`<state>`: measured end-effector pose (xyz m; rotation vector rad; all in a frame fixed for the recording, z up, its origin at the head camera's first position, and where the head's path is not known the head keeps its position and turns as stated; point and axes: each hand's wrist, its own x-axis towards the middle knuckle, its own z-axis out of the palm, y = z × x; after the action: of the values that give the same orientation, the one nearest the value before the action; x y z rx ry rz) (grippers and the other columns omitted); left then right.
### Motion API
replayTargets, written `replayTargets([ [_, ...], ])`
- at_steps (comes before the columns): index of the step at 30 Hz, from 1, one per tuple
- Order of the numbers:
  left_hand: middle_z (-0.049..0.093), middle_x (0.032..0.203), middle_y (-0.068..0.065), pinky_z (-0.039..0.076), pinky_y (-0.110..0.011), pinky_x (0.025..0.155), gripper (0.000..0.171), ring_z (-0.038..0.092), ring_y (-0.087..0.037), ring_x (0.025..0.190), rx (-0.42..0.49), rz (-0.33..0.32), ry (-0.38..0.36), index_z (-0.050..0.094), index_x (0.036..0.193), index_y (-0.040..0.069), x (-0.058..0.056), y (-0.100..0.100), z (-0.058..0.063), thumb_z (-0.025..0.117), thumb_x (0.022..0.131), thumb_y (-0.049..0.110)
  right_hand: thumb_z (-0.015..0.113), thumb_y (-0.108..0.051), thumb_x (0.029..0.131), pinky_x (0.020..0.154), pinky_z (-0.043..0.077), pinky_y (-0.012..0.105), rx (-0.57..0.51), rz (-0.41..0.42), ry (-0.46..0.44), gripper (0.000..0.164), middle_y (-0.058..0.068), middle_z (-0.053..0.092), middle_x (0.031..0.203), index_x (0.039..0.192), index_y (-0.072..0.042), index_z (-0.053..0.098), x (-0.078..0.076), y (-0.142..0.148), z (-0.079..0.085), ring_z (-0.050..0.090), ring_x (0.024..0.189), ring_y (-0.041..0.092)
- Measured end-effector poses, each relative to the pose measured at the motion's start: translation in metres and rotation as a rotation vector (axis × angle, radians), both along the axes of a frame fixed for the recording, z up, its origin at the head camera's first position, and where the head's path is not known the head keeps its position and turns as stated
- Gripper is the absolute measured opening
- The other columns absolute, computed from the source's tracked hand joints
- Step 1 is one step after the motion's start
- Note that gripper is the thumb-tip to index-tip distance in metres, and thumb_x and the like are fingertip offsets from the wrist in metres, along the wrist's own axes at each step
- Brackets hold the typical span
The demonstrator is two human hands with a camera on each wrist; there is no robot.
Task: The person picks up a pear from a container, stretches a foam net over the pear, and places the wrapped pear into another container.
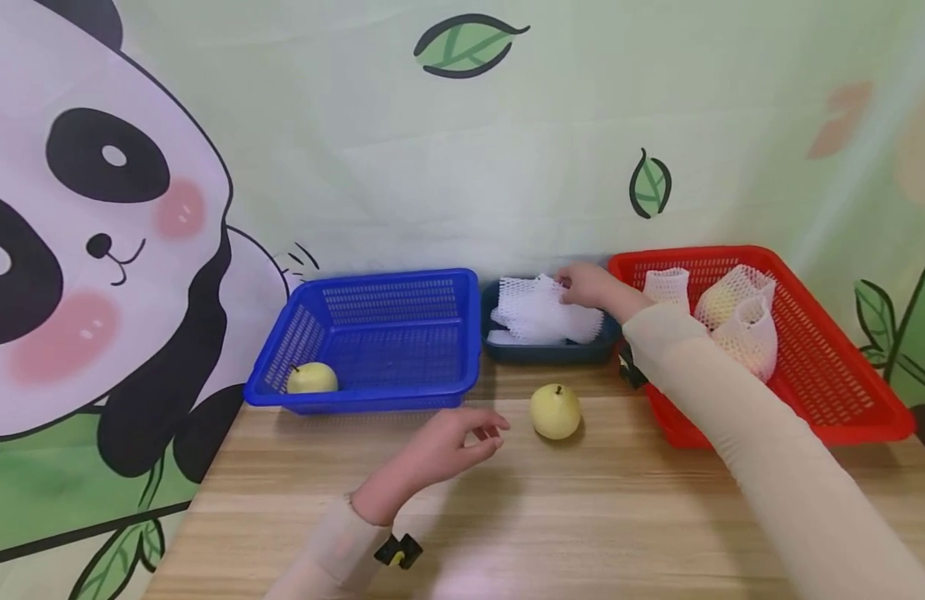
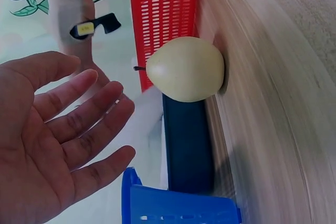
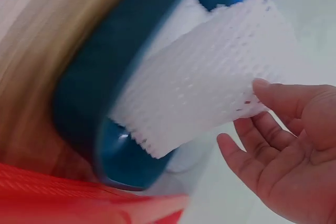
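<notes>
In the right wrist view my right hand (image 3: 294,145) pinches a white foam net sleeve (image 3: 205,77) between thumb and fingers. The sleeve lies over others in a dark teal bin (image 1: 552,353) at the back. My left hand (image 1: 455,446) is held above the wooden table with relaxed fingers and nothing in it. Just right of its fingertips a bare yellow pear (image 1: 556,412) stands on the table, stem up. The left wrist view shows that pear (image 2: 186,69) beyond the spread fingers.
A blue basket (image 1: 372,400) at left has one bare pear (image 1: 312,378) in it. At right, a red basket (image 1: 845,435) contains several net-sleeved fruits (image 1: 747,337), partly behind my right arm. A panda-printed cloth (image 1: 462,167) hangs right behind the containers.
</notes>
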<state>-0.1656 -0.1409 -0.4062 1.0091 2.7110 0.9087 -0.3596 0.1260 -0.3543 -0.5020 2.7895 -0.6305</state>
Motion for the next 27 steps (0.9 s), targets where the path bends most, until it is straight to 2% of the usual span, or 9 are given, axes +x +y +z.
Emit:
replayTargets([
  [4, 0.075, 0.117, -0.014, 0.059, -0.040, 0.091, 0.028, 0.072, -0.027, 0.103, 0.021, 0.045, 0.054, 0.070, 0.123, 0.003, -0.002, -0.001, -0.001, 0.065, 0.097, 0.013, 0.061, -0.012, 0.101, 0.108, 0.051, 0.049, -0.201, -0.091, -0.022, 0.043, 0.030, 0.058, 0.131, 0.137, 0.008, 0.052, 0.012, 0.006, 0.018, 0.055, 0.115, 0.039],
  [7, 0.071, 0.126, -0.015, 0.057, -0.043, 0.095, 0.037, 0.069, -0.028, 0.109, 0.066, 0.127, 0.099, 0.066, 0.129, 0.004, -0.005, 0.001, 0.002, 0.071, 0.094, 0.015, 0.059, -0.020, 0.103, 0.111, 0.051, 0.048, -0.396, -0.203, -0.102, 0.048, 0.026, 0.054, 0.140, 0.144, 0.003, 0.047, 0.029, 0.007, 0.032, 0.055, 0.123, 0.037],
  [10, 0.065, 0.133, -0.015, 0.056, -0.046, 0.095, 0.048, 0.065, -0.028, 0.113, 0.146, 0.212, 0.162, 0.062, 0.134, 0.006, -0.010, 0.008, 0.008, 0.077, 0.090, 0.016, 0.056, -0.024, 0.105, 0.112, 0.050, 0.047, -0.611, -0.276, -0.188, 0.052, 0.022, 0.049, 0.145, 0.149, 0.000, 0.041, 0.049, 0.006, 0.042, 0.055, 0.124, 0.032],
  [13, 0.058, 0.139, -0.017, 0.056, -0.049, 0.096, 0.058, 0.061, -0.032, 0.122, 0.222, 0.259, 0.258, 0.058, 0.138, 0.007, -0.017, 0.019, 0.016, 0.081, 0.087, 0.017, 0.052, -0.025, 0.107, 0.104, 0.056, 0.039, -0.819, -0.305, -0.270, 0.052, 0.016, 0.050, 0.142, 0.151, -0.002, 0.038, 0.066, 0.002, 0.047, 0.058, 0.118, 0.023],
  [16, 0.053, 0.143, -0.020, 0.055, -0.051, 0.100, 0.062, 0.057, -0.036, 0.130, 0.262, 0.259, 0.365, 0.055, 0.140, 0.007, -0.025, 0.033, 0.025, 0.084, 0.085, 0.017, 0.049, -0.023, 0.108, 0.091, 0.061, 0.029, -0.972, -0.306, -0.339, 0.053, 0.008, 0.053, 0.134, 0.154, -0.003, 0.034, 0.080, -0.003, 0.049, 0.062, 0.107, 0.014],
  [18, 0.052, 0.142, -0.021, 0.055, -0.050, 0.099, 0.062, 0.056, -0.037, 0.130, 0.274, 0.247, 0.428, 0.055, 0.138, 0.006, -0.029, 0.043, 0.030, 0.084, 0.085, 0.018, 0.047, -0.022, 0.108, 0.083, 0.062, 0.023, -1.035, -0.304, -0.366, 0.052, 0.004, 0.054, 0.129, 0.155, -0.003, 0.033, 0.087, -0.006, 0.048, 0.066, 0.101, 0.009],
  [21, 0.054, 0.140, -0.020, 0.056, -0.049, 0.099, 0.056, 0.056, -0.037, 0.130, 0.287, 0.233, 0.476, 0.057, 0.135, 0.006, -0.034, 0.053, 0.034, 0.082, 0.086, 0.016, 0.047, -0.020, 0.108, 0.082, 0.061, 0.021, -1.078, -0.298, -0.383, 0.052, 0.002, 0.055, 0.127, 0.155, -0.003, 0.033, 0.093, -0.011, 0.044, 0.068, 0.094, 0.004],
  [23, 0.057, 0.138, -0.020, 0.056, -0.049, 0.099, 0.049, 0.057, -0.038, 0.129, 0.297, 0.233, 0.484, 0.059, 0.132, 0.006, -0.035, 0.058, 0.034, 0.079, 0.088, 0.013, 0.047, -0.020, 0.108, 0.084, 0.061, 0.021, -1.086, -0.301, -0.393, 0.051, 0.003, 0.055, 0.129, 0.155, -0.003, 0.033, 0.096, -0.013, 0.040, 0.069, 0.093, 0.003],
  [27, 0.062, 0.134, -0.018, 0.057, -0.048, 0.099, 0.039, 0.060, -0.036, 0.126, 0.319, 0.243, 0.453, 0.064, 0.128, 0.005, -0.036, 0.063, 0.031, 0.071, 0.090, 0.007, 0.046, -0.021, 0.109, 0.086, 0.060, 0.022, -1.094, -0.314, -0.409, 0.051, 0.003, 0.054, 0.130, 0.154, -0.003, 0.031, 0.101, -0.014, 0.034, 0.069, 0.093, 0.003],
])
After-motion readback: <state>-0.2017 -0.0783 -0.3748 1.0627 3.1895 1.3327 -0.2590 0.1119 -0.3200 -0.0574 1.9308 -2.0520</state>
